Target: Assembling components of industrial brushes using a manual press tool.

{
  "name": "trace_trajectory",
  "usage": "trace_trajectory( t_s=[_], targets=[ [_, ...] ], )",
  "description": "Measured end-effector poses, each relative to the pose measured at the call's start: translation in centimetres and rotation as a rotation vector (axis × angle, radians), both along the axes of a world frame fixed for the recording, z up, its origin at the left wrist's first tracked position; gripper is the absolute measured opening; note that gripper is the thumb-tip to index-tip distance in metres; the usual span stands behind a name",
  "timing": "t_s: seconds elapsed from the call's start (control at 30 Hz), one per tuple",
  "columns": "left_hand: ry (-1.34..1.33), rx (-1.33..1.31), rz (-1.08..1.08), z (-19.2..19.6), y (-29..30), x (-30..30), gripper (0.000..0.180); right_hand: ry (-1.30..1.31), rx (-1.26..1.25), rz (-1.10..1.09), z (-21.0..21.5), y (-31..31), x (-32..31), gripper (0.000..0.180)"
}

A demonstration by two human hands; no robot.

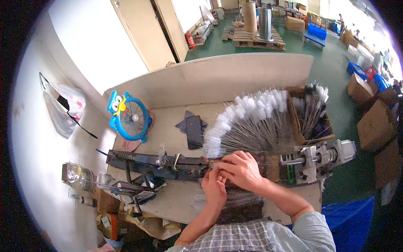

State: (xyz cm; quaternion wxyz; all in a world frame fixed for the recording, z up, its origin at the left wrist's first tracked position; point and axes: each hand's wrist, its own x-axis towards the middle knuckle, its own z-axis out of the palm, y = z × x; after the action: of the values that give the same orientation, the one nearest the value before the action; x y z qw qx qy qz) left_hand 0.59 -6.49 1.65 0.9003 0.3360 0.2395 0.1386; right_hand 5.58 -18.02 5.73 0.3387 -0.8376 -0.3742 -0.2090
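Observation:
Both hands meet over the bench machine. My left hand comes up from below with its fingertips pinched together. Reaching in from the right, my right hand has its thumb and fingers closed at the same spot. Between the fingertips is a small pale piece, too small to name. Thin wire seems to run right from my hands toward the metal chuck unit. Just beyond the hands, many white-bristled wire brushes lie fanned out. More thin wires lie beneath my wrists, nearer my body.
A cardboard box of dark-tipped brushes stands at the right. Beyond the machine lie a phone on a cloth and a blue owl-shaped fan. A raised board edges the bench's far side. A motor sits at left.

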Motion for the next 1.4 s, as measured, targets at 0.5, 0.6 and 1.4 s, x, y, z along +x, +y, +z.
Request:
trace_trajectory(
  t_s=[0.5,0.6,1.4],
  targets=[
    [-0.053,-0.132,-0.027,-0.1,0.0,-0.3,0.005,0.001,-0.025,0.000,0.3,0.4,-0.2,0.023],
    [-0.058,-0.137,-0.038,-0.3,0.0,-0.2,0.007,-0.018,-0.023,-0.013,0.0,0.3,-0.1,0.023],
    [-0.025,-0.078,-0.091,0.2,0.4,0.0,0.016,0.034,-0.111,-0.114,2.1,-1.2,-0.4,0.024]
  ],
)
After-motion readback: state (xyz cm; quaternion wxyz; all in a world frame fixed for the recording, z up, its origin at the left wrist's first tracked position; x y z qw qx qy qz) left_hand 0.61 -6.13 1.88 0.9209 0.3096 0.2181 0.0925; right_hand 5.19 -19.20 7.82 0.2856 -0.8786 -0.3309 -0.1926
